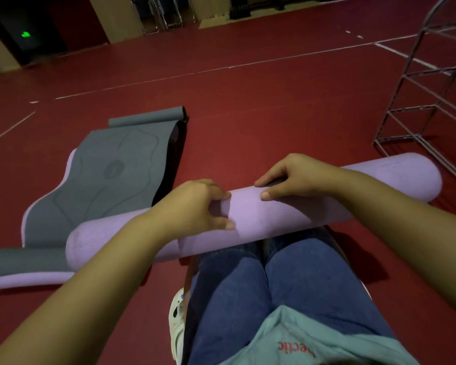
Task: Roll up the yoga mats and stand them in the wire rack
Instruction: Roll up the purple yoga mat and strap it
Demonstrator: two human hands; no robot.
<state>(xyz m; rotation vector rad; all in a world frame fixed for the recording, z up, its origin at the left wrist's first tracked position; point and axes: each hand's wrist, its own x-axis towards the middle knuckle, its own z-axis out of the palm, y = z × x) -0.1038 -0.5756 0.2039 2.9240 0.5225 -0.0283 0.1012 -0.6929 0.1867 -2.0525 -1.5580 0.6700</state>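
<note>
A lilac yoga mat [261, 214], rolled into a thick tube, lies across the red floor just in front of my knees. My left hand [192, 206] grips its middle with curled fingers. My right hand [298, 177] holds the top of the roll a little to the right, fingers bent over the far side. A second mat [103, 177], grey on top and lilac underneath, lies mostly unrolled to the left, its ends curling up. The wire rack [429, 85] stands at the right, beyond the roll's right end.
I kneel on the red floor [274, 114] in blue jeans, a white shoe [178, 320] beside my left leg. White court lines cross the floor. Folded metal chairs [163, 11] and a dark doorway with a green sign [25, 35] are far back.
</note>
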